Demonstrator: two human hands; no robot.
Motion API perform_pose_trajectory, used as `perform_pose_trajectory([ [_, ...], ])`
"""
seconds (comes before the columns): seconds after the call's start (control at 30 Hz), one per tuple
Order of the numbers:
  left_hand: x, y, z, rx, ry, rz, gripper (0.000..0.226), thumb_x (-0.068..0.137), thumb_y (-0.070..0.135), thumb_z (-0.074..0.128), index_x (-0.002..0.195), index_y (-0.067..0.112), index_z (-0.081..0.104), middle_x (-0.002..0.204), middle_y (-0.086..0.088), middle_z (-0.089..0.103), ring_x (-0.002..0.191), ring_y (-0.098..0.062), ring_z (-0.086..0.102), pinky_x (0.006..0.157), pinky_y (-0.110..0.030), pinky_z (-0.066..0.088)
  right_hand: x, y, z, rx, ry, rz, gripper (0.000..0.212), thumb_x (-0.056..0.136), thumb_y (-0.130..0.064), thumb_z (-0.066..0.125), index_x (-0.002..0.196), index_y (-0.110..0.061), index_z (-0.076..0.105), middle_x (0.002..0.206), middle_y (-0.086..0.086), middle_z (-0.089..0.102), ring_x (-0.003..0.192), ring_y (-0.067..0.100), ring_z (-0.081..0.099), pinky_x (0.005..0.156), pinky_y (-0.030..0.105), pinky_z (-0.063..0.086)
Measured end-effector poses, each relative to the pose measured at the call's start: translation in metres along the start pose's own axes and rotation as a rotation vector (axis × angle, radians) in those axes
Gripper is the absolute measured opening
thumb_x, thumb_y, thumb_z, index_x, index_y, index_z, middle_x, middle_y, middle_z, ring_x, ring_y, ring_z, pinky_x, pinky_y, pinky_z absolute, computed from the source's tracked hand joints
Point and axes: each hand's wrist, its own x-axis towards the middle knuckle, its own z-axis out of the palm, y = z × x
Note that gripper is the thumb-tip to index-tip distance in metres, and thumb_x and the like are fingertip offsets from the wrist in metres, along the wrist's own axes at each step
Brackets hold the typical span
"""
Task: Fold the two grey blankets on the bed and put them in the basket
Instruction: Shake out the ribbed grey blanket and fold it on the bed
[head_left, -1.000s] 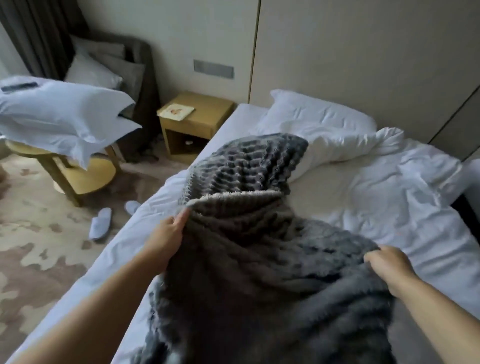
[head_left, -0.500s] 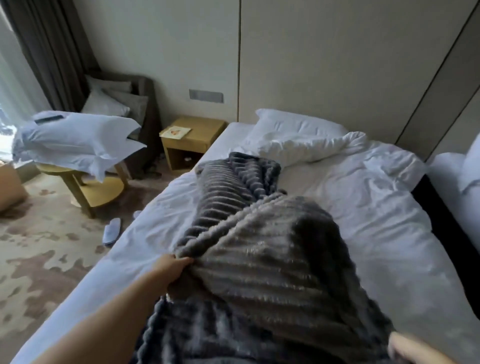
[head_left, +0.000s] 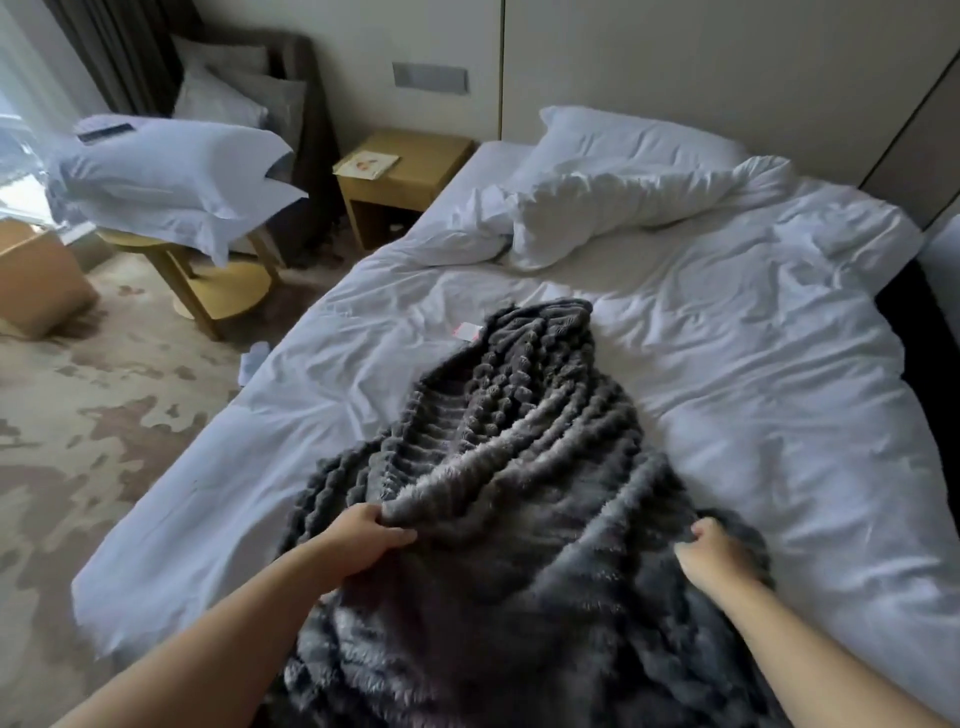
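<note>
Blanket lowered since the last frame: spread flatter on the bed, far end drawn back from the pillows.

Left hand (head_left: 371, 538) clenched on a fold of the grey blanket (head_left: 524, 467); right hand (head_left: 714, 553) gripping its right side. Lies bunched across the near half of the bed (head_left: 727, 374), near end trailing over the near edge. Risks: uneven pull skewing the fold; slack sliding off toward the floor. Second blanket, basket not visible.

A hotel-style bedroom had pale panelled walls (head_left: 675, 62) and mottled beige-and-brown carpet (head_left: 78, 441). A wooden nightstand (head_left: 405, 176) stood beside the white bed (head_left: 727, 364). Dark curtains (head_left: 124, 52), a grey armchair (head_left: 270, 93) and a round wooden side table (head_left: 223, 280) sat near the daylit window (head_left: 21, 104).
</note>
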Motion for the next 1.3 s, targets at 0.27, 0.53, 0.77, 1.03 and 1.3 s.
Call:
perform_pose_trajectory([
  [0.27,0.001,-0.003,0.009,-0.735,0.152,0.075,0.017,0.09,0.026,0.067,0.097,0.01,0.066,0.093,-0.012,0.074,0.083,-0.026,0.07,0.076,-0.04,0.058,0.009,-0.017,0.053,-0.089,-0.193,0.002,0.088,0.09,-0.021,0.057,0.156,-0.021,0.0,0.137,0.017,0.052,0.102,0.034,0.061,0.077,0.034,0.049],
  [0.53,0.015,0.035,-0.029,-0.721,0.391,0.218,0.019,0.084,0.002,0.07,0.086,0.014,0.056,0.081,-0.008,0.063,0.077,-0.023,0.06,0.068,-0.029,0.053,-0.013,-0.02,-0.014,-0.014,0.094,-0.259,0.057,0.095,-0.015,0.043,0.146,-0.039,0.038,0.121,0.009,0.065,0.09,0.031,0.064,0.071,0.035,0.05],
  [0.77,0.017,0.111,-0.083,-1.02,0.405,0.41,0.033,0.08,-0.002,0.068,0.112,0.003,0.063,0.098,-0.013,0.068,0.083,-0.023,0.066,0.07,-0.027,0.054,-0.026,-0.047,-0.112,0.246,0.625,-0.334,0.051,0.095,-0.012,0.04,0.14,-0.033,0.05,0.104,0.008,0.05,0.088,0.033,0.055,0.074,0.043,0.048],
  [1.03,0.044,0.027,-0.035,0.093,0.124,0.001,0.026,0.081,0.023,0.075,0.101,0.011,0.066,0.095,-0.014,0.065,0.089,-0.029,0.062,0.073,-0.03,0.049,-0.033,0.029,-0.017,-0.468,-0.325,-0.171,0.035,0.1,-0.011,0.039,0.123,-0.006,0.064,0.132,0.017,0.06,0.121,0.028,0.056,0.094,0.026,0.043],
  [1.3,0.054,-0.046,0.006,0.707,-0.353,-0.331,0.073,0.092,0.06,0.05,0.142,0.007,0.046,0.144,-0.009,0.051,0.129,-0.022,0.049,0.099,-0.025,0.038,-0.029,0.02,0.037,-0.817,-0.74,0.054,0.043,0.083,-0.023,0.058,0.123,-0.01,0.066,0.121,0.007,0.067,0.111,0.023,0.063,0.087,0.025,0.048],
])
